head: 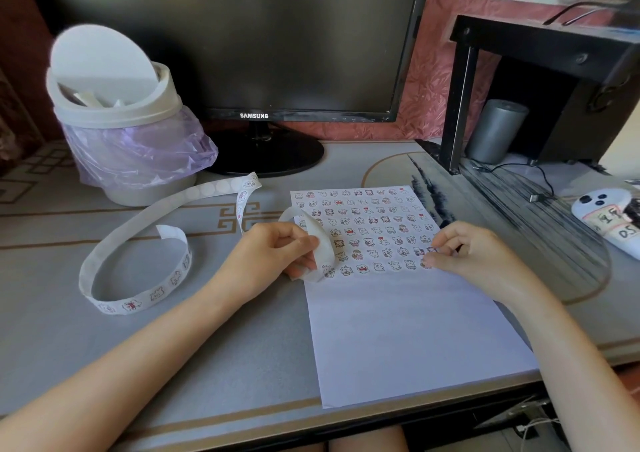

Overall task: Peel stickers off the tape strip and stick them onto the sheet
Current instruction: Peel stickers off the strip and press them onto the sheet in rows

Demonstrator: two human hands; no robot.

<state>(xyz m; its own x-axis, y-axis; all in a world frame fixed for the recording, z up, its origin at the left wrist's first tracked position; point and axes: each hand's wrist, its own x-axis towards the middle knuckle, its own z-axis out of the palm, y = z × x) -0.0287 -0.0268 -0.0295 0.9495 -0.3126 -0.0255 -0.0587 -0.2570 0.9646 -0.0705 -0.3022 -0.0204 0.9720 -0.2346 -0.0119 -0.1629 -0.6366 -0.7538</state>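
A white sheet (pixel 408 323) lies on the desk, its upper half filled with rows of small cartoon stickers (pixel 367 229). A long white tape strip (pixel 138 223) curls in loops across the desk on the left, some stickers still on it. My left hand (pixel 273 254) pinches the end of the strip at the sheet's left edge, where it bends over my fingers. My right hand (pixel 474 254) rests on the sheet's right side, with its fingertips pressing a small sticker (pixel 431 250) at the end of a sticker row.
A white bin with a purple bag (pixel 124 129) stands at the back left. A black monitor (pixel 249 46) is behind the sheet. A black stand with a grey cylinder (pixel 495 129) under it, a cable and a phone (pixel 606 219) occupy the right.
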